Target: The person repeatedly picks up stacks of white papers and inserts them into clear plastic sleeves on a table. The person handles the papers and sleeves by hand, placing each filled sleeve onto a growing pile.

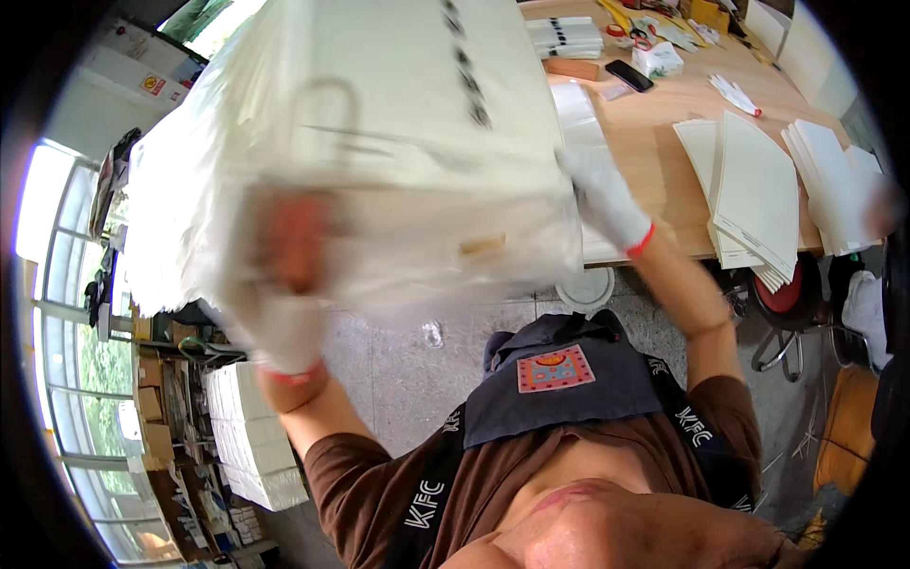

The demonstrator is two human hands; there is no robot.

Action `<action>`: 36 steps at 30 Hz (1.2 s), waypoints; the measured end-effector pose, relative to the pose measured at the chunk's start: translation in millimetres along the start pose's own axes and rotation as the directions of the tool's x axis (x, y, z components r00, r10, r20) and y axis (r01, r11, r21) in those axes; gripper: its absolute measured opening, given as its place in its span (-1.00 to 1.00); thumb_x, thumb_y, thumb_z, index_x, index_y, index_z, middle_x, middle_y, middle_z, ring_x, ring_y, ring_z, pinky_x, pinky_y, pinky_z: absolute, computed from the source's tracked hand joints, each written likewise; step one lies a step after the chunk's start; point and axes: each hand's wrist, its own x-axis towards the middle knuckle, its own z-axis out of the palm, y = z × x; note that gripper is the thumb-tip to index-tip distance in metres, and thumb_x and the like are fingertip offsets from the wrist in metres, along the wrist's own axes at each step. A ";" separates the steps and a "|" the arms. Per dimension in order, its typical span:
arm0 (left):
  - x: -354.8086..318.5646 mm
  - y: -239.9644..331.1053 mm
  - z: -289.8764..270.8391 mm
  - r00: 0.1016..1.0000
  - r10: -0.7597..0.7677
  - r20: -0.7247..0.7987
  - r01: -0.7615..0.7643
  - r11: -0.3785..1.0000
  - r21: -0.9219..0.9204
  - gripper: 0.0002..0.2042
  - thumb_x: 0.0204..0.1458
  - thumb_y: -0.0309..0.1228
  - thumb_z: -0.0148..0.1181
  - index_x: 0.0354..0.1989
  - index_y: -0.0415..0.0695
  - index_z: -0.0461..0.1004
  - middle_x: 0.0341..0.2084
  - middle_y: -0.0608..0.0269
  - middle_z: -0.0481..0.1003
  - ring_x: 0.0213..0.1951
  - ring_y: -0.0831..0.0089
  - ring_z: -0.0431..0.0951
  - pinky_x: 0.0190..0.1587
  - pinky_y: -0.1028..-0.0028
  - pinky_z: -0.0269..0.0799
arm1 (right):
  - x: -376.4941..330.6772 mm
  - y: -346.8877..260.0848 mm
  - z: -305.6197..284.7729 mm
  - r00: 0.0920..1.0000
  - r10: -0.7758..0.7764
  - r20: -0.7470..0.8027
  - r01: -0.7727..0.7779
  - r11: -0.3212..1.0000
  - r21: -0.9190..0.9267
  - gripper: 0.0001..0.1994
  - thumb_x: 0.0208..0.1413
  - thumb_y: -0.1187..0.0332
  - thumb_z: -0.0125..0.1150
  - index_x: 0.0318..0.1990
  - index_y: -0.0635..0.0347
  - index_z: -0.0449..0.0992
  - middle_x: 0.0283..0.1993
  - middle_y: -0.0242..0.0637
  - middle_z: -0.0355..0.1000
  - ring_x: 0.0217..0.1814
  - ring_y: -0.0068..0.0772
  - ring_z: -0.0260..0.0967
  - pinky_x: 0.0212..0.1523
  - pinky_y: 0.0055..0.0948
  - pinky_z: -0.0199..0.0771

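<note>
You are holding up a big clear plastic bag (379,161) that is packed with a thick stack of flat white paper bags (417,85); a looped handle outline and a row of dark print show through the film. The bundle fills the upper middle of the view, raised in front of you above the floor and partly over the near edge of the wooden table (664,161).

Your left hand (284,322), in a white glove with a red cuff, is under the bundle's lower left corner, fingers curled up against the plastic and bearing its weight. Your right hand (602,194), gloved the same way, is closed on the bundle's right edge, gripping the film there. So the bundle sits between your two hands, above the left and beside the right.

The left fingers are blurred and seen partly through the plastic, so you cannot tell exactly how they close. The bundle's top is cut off by the picture's edge.

On the table beyond lie fanned stacks of white paper sheets (758,190), a dark phone (628,75) and a roll of red tape (616,30)
</note>
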 end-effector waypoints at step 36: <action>-197.5 -205.1 372.3 0.363 -0.218 0.906 0.100 0.976 0.195 -0.79 -0.08 -0.15 0.17 -0.31 0.06 0.52 -0.27 0.22 0.51 -0.18 0.22 0.47 -0.12 0.30 0.37 | -114.1 60.3 -107.3 0.858 0.362 -0.366 -0.486 0.802 -0.347 -0.62 0.13 0.05 0.04 -0.22 0.24 0.43 -0.40 -0.23 0.46 -0.45 -0.47 0.42 -0.48 -0.52 0.44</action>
